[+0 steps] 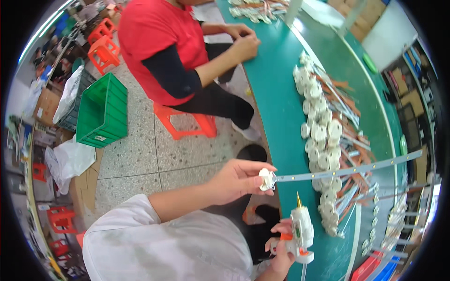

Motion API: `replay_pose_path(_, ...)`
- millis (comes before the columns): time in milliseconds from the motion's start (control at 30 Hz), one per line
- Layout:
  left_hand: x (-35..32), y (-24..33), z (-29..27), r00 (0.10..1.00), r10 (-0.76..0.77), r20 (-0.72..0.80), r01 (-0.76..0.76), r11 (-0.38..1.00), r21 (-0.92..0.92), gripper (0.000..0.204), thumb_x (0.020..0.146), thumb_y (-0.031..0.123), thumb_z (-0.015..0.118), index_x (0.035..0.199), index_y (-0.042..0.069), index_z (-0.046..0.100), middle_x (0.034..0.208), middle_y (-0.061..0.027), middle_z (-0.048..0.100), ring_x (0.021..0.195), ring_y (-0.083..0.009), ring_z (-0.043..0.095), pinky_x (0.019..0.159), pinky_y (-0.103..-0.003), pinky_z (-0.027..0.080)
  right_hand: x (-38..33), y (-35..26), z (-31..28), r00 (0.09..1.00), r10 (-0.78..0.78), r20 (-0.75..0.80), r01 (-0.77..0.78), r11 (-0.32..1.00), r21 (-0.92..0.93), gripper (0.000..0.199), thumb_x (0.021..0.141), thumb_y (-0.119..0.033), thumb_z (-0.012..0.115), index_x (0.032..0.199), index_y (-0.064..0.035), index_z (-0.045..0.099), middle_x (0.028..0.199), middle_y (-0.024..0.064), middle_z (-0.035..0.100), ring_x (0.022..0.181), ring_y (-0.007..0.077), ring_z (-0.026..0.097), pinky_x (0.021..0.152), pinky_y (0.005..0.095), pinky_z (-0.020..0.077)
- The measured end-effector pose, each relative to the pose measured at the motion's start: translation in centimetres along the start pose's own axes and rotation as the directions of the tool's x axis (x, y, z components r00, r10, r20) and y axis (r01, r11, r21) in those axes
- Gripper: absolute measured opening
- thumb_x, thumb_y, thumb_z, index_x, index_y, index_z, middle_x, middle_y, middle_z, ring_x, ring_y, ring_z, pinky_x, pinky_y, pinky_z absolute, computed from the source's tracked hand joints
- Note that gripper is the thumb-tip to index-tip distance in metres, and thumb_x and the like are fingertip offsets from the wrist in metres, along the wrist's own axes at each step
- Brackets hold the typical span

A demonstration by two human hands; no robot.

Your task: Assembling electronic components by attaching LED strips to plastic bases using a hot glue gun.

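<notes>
My left hand pinches a small round white plastic piece between thumb and fingers. From that piece an LED strip with small yellow chips runs out to the right, over the table and the heap. Lower down, my right hand is wrapped round the handle of a white glue gun with an orange trigger. Its brass-coloured nozzle points up, below the strip and apart from it. A cord leaves the gun's lower end.
Many white round pieces with strips lie heaped along the green table. A co-worker in a red shirt sits at the table's far left edge on an orange stool. A green crate stands on the floor.
</notes>
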State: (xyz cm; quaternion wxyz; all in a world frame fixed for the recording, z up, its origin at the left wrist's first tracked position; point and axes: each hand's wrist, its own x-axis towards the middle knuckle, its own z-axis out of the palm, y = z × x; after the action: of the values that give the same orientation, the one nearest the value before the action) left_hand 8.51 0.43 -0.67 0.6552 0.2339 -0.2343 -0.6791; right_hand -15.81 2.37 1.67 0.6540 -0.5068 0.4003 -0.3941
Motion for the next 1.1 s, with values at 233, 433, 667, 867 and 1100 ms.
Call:
replay_pose_path(233,-1.2,1.1,-0.1,0.998,-0.039,-0.04,0.037,0.999,-0.034,0.041,0.092,0.009,0.062,0.129,-0.004,0.052,0.119,-0.0127,0.061,0.108,-0.0204,0.061,0.095,-0.043,0.053,0.3,0.0,0.6,0.998,-0.062,-0.028,0.064,0.994,0.087,0.027,0.082,-0.007,0.062,0.106,0.0065,0.058,0.106,0.0218,0.056,0.078,0.0238,0.06,0.042,0.0271,0.0473)
replay_pose_path(433,-1.7,1.2,-0.1,0.998,0.034,-0.057,-0.036,0.999,-0.02,0.04,0.092,0.011,0.061,0.129,-0.003,0.052,0.121,-0.0125,0.059,0.107,-0.0209,0.062,0.095,-0.042,0.052,0.5,0.3,0.6,0.995,-0.099,0.019,0.098,0.994,0.048,0.03,0.076,0.003,0.06,0.105,0.0064,0.054,0.104,0.0257,0.057,0.053,0.0167,0.055,0.044,0.0281,0.0481)
replay_pose_path(667,-4.2,1.0,1.9,0.981,0.143,-0.132,-0.144,0.99,0.003,0.034,0.093,0.01,0.06,0.125,0.0,0.054,0.112,-0.0103,0.062,0.103,-0.0235,0.064,0.09,-0.036,0.054,0.0,0.6,-0.9,0.979,-0.147,0.137,0.124,0.978,0.169,0.032,0.076,-0.004,0.067,0.103,0.0031,0.051,0.101,0.028,0.058,0.052,0.0159,0.055,0.046,0.0301,0.0492)
replay_pose_path(867,-7.0,-1.1,3.7,0.967,0.154,-0.205,-0.164,0.986,-0.033,0.035,0.094,0.01,0.059,0.125,-0.003,0.052,0.114,-0.012,0.061,0.103,-0.0252,0.064,0.091,-0.036,0.055,-2.0,-0.8,-0.7,0.977,-0.116,0.178,0.11,0.993,0.041,0.028,0.075,0.008,0.062,0.1,0.0031,0.05,0.1,0.0258,0.059,0.054,0.0168,0.056,0.047,0.0284,0.0502)
replay_pose_path(1100,-7.3,-1.3,4.7,0.977,0.151,-0.151,-0.156,0.988,-0.02,0.039,0.091,0.007,0.061,0.127,-0.004,0.051,0.116,-0.0112,0.061,0.107,-0.0201,0.062,0.096,-0.041,0.053,-3.8,-0.3,-0.5,0.982,-0.09,0.167,0.096,0.995,-0.032,0.027,0.078,0.011,0.059,0.102,0.0019,0.051,0.1,0.0236,0.058,0.056,0.0142,0.054,0.048,0.0263,0.049)
